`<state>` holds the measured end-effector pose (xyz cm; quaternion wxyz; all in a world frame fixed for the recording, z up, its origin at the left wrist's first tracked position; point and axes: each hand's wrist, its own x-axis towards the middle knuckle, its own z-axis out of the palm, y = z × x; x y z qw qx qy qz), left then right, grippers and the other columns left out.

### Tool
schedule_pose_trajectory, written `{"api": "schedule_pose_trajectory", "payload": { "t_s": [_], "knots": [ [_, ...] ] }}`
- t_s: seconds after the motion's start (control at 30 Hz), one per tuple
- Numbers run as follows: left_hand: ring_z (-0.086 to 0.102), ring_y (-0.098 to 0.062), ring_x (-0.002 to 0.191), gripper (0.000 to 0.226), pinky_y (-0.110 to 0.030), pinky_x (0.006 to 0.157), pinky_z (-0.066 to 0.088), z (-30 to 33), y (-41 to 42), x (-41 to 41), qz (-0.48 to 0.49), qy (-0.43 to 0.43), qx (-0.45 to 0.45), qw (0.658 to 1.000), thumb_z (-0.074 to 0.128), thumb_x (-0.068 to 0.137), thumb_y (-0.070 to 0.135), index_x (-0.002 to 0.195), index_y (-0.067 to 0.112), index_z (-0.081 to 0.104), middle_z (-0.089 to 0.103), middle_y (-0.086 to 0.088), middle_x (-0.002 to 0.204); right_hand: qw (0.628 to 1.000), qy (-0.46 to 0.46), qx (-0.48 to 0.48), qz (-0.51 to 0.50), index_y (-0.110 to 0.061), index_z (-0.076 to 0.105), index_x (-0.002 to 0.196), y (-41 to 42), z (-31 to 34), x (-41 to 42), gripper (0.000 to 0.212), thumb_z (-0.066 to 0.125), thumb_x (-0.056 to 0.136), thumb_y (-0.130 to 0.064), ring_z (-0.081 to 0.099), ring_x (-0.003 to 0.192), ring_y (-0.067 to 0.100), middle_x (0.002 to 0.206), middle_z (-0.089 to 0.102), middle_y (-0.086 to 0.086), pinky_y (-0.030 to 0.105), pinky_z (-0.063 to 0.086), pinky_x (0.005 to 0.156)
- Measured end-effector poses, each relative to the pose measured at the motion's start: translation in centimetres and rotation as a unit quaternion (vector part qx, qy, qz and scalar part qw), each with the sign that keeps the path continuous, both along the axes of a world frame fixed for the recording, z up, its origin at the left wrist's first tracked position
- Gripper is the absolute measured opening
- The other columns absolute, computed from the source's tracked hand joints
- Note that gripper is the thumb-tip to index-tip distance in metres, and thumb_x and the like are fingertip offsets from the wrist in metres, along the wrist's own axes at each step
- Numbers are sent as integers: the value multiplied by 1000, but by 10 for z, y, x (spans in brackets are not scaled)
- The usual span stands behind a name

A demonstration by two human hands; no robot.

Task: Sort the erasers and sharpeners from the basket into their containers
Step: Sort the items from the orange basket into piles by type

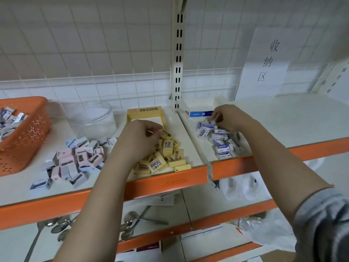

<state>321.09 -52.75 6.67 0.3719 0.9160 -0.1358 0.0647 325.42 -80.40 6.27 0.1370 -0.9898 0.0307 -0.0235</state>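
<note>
Erasers: yellow pile [166, 156] on the shelf [188, 129] under left hand [139, 138], its box [145, 112] just behind; fingers curled, grip unclear. Right hand [229, 117] pinches a white eraser [213, 121] beside the blue-white box [200, 113].

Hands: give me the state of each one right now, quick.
Left hand: fingers curled on small yellow rectangular erasers in the pile.
Right hand: fingers pinching a small white-and-blue sleeved eraser.

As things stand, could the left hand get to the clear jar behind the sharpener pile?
Probably yes. The left hand sits on the yellow erasers, right beside the clear jar, and nothing stands between them.
</note>
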Motion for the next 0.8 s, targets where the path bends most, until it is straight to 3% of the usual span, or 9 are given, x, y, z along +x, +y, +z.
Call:
{"api": "schedule_pose_trajectory", "payload": {
  "t_s": [0.13,0.23,0.37,0.53,0.6,0.8],
  "knots": [
    [57,-4,75,20,-19,67,41,2,27,-6,52,-9,1,999,59,90,21,107,22,69,66,8,92,994,-92,33,-42,-17,62,95,9,7,-10,11,65,85,-20,58,84,19,98,67,5,32,50,76],
    [56,-1,70,20,-22,63,43,5,55,-9,81,-12,21,996,59,89,21,106,21,70,66,8,89,977,-172,129,2,-19,62,96,49,12,-27,13,66,84,-21,61,81,19,89,66,4,32,53,76],
    [61,-9,85,22,-23,76,42,18,99,-12,95,-14,42,994,59,90,19,110,18,69,70,1,103,969,-121,189,99,-22,63,102,131,4,-47,20,69,82,-21,58,83,10,90,62,-1,22,47,76],
    [55,-5,83,24,-21,75,36,26,162,-9,123,-48,56,990,58,91,23,112,21,67,67,4,104,959,-100,209,164,-21,65,106,224,-13,-50,24,69,83,-24,57,82,5,90,59,-8,14,44,74],
    [55,-7,82,23,-22,75,36,26,192,-3,120,-56,58,989,58,90,23,111,21,68,67,4,101,959,-103,208,165,-21,65,107,257,-15,-44,25,69,82,-23,57,83,6,91,60,-6,9,41,72],
    [56,-5,79,19,-17,68,35,28,292,28,81,-66,87,991,60,89,21,105,26,70,64,8,83,969,-118,204,71,-26,65,110,341,-19,-27,27,68,84,-25,58,82,7,85,58,-11,15,44,72]
  ]
}}
